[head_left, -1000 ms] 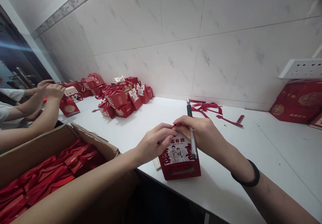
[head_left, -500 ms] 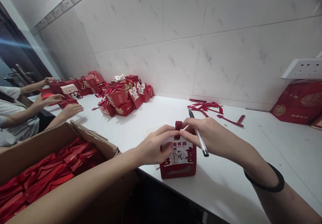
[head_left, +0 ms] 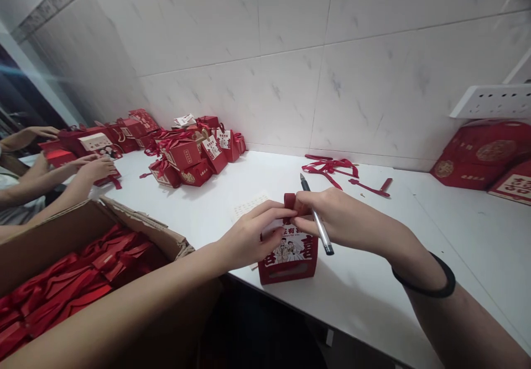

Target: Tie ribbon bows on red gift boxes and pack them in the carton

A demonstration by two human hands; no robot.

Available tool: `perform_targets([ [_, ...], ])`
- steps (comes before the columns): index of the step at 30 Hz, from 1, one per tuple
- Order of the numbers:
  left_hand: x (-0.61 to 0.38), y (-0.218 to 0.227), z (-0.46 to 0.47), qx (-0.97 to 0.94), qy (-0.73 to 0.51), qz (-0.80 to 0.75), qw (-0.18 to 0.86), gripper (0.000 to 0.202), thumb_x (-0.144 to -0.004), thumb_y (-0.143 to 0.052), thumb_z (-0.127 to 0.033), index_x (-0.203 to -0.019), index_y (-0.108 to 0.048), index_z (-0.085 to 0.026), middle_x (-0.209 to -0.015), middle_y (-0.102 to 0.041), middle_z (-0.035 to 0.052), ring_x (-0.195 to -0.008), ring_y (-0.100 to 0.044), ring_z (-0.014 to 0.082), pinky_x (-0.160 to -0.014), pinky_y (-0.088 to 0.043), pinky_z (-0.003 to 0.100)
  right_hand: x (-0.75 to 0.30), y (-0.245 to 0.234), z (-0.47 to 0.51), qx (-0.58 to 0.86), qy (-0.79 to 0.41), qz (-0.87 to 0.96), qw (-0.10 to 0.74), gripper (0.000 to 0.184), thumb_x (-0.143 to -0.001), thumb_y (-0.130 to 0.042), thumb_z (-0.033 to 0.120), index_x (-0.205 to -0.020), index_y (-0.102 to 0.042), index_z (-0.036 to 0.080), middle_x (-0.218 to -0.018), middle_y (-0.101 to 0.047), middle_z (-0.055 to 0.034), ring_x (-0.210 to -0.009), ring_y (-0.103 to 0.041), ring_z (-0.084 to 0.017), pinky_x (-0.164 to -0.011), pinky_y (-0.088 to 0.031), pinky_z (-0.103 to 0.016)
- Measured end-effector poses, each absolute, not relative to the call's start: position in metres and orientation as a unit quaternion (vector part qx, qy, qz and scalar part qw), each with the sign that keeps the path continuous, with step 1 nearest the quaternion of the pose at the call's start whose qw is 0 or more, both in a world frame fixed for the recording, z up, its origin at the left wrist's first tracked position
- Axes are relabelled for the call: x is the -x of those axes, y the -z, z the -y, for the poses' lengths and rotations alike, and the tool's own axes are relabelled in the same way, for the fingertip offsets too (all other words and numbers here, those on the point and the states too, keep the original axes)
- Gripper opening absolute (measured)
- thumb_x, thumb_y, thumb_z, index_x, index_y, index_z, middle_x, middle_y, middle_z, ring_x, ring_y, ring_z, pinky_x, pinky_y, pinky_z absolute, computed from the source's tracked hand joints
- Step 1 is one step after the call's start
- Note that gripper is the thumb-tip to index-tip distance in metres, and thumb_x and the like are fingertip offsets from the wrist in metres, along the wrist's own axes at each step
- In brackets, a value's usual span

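Note:
A red gift box with a white card showing a cartoon couple stands upright near the table's front edge. A red strap loop rises from its top. My left hand is closed at the top left of the box, its fingertips pressed to the base of the loop. From the right, my right hand pinches the same strap with thumb and forefinger. A pen with a clear barrel is also tucked in my right hand, its tip pointing up. The fingers partly cover the card and strap.
Left of me, an open cardboard box holds several red ribboned packets. Behind it are stacked red gift boxes and other people's hands. Loose red straps lie near the wall. A sticker sheet lies behind my left hand.
The whole view has shifted slightly, so most things sit farther left and higher. My hands stay at the strap. At the left, another person's hands have come together at a red box.

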State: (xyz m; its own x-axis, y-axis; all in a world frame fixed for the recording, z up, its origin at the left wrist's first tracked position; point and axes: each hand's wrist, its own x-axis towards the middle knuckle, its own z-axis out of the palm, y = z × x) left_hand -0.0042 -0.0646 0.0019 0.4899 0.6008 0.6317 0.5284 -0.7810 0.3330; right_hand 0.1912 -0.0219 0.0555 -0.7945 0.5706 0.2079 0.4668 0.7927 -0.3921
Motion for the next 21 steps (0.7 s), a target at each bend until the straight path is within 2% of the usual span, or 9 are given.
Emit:
perform_targets([
  [8, 0.0034, -0.0035, 0.0643, -0.860, -0.376, -0.335, 0.086, 0.035, -0.079, -0.044, -0.006, -0.111, -0.048, -0.019, -0.104, -0.054, 0.0069, -0.096, -0.054, 0.0142, -0.081, -0.050, 0.028, -0.1910, -0.0600, 0.0197, 0.272, -0.191, 0.931, 0.151, 0.004, -0.082, -0.051, 0.019, -0.078, -0.052, 0.019, -0.068, -0.057, 0.0041, -0.057, -0.050, -0.009, -0.048, -0.033, -0.020],
  [15, 0.0034, -0.0045, 0.0639, -0.859, -0.381, -0.328, 0.095, 0.035, -0.078, -0.044, -0.005, -0.110, -0.048, -0.018, -0.103, -0.054, 0.0065, -0.095, -0.054, 0.0130, -0.080, -0.049, 0.027, -0.1932, -0.0602, 0.0171, 0.263, -0.224, 0.927, 0.146, 0.016, -0.087, -0.049, 0.030, -0.079, -0.056, 0.018, -0.067, -0.058, 0.0029, -0.054, -0.049, -0.009, -0.047, -0.033, -0.021],
  [21, 0.0029, -0.0028, 0.0651, -0.853, -0.388, -0.335, 0.101, 0.035, -0.078, -0.045, -0.007, -0.111, -0.049, -0.018, -0.104, -0.054, 0.0072, -0.095, -0.055, 0.0141, -0.081, -0.049, 0.028, -0.1942, -0.0563, 0.0156, 0.266, -0.215, 0.928, 0.149, 0.014, -0.086, -0.049, 0.028, -0.077, -0.055, 0.019, -0.070, -0.059, 0.0012, -0.060, -0.053, -0.012, -0.050, -0.035, -0.022],
])
